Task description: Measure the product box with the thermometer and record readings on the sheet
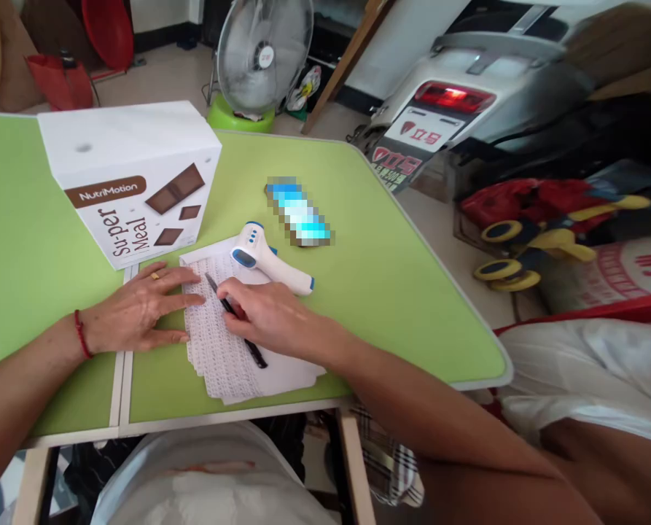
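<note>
My right hand [267,317] grips a black pen [255,353] slantwise over a stack of paper sheets [216,361] covered in small rows of marks. The pen's tip end points up and left, near the top of the sheet. My left hand [144,310] lies flat with fingers spread, its fingertips on the left edge of the sheets; it wears a ring and a red cord bracelet. Just beyond my right hand a white and blue infrared thermometer [273,264] rests on its side, partly over the paper's upper edge.
A white NutriMotion box [133,175] stands behind my left hand on the green folding table [391,292]. A pixelated phone-like object [299,213] lies farther back. Past the table are a fan [264,58], a white scooter [434,102] and a yellow-wheeled item [508,251].
</note>
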Demonstrator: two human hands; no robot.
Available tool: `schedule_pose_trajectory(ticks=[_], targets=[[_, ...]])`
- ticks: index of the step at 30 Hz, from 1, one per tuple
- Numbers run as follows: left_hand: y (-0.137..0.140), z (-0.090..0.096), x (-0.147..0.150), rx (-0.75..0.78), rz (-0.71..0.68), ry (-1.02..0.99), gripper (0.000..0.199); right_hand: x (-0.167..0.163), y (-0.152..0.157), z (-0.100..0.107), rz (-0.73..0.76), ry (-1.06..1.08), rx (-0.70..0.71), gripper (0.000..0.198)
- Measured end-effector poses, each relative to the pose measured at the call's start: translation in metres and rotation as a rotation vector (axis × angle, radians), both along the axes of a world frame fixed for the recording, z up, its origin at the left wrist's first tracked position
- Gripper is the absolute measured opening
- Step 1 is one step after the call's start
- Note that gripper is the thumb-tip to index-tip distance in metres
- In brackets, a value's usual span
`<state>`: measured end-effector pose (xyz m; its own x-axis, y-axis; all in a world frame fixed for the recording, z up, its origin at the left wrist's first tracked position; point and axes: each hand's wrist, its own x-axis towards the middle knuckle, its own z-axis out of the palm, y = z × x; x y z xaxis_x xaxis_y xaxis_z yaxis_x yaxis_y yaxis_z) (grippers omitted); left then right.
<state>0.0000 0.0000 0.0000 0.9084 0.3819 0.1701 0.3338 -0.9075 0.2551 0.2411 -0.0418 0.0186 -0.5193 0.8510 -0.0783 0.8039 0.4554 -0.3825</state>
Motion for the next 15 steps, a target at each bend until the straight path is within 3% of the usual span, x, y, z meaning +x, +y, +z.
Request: schedule_pose_trajectory(ticks=[5, 9, 11, 14, 15], targets=[[0.001, 0.0, -0.001, 0.006, 0.003, 0.02, 0.049, 0.019, 0.013, -0.014, 0.057, 0.686, 0.179, 0.03], [0.002, 0.0, 0.0, 0.003, -0.001, 0.016, 0.046, 0.021, 0.018, -0.022, 0.091, 0.931, 0.155, 0.052], [0.002, 0.001, 0.0, 0.003, -0.002, 0.017, 0.046, 0.016, 0.017, -0.027, 0.005, 1.021, 0.181, 0.049], [0.002, 0.004, 0.001, 0.011, -0.008, 0.037, 0.046, 0.006, 0.01, -0.032, -0.173, 1.146, 0.189, 0.026], [0.002, 0.005, 0.001, 0.017, -0.008, 0.045, 0.045, 0.002, 0.008, -0.033, -0.21, 1.173, 0.164, 0.029]])
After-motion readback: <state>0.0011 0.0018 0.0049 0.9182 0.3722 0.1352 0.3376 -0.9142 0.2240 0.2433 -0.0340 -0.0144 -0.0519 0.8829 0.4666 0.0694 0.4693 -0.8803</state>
